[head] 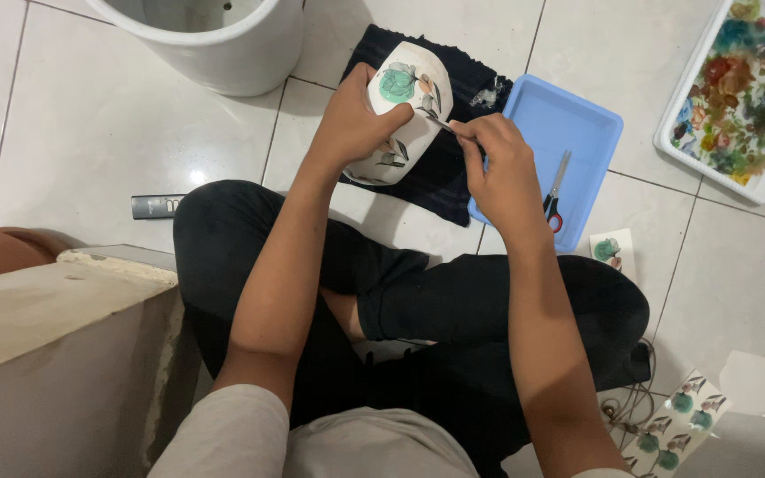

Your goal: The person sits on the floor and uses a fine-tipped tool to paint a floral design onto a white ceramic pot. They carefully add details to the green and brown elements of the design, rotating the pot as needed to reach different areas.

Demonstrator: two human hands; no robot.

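Observation:
My left hand [353,119] grips a small white pot [407,97] decorated with a green flower and leaves, holding it tilted on its side over a dark cloth [453,168]. My right hand [499,168] pinches a thin brush or tool [442,125] whose tip touches the pot's painted side. I sit cross-legged on the tiled floor in black trousers.
A blue tray [568,133] with red-handled scissors [555,199] lies right of the cloth. A white palette tray [741,97] smeared with paint sits at the top right. A large white pot [214,40] stands at the top. Flower cut-outs [675,425] lie at the lower right; a concrete block [55,354] at the left.

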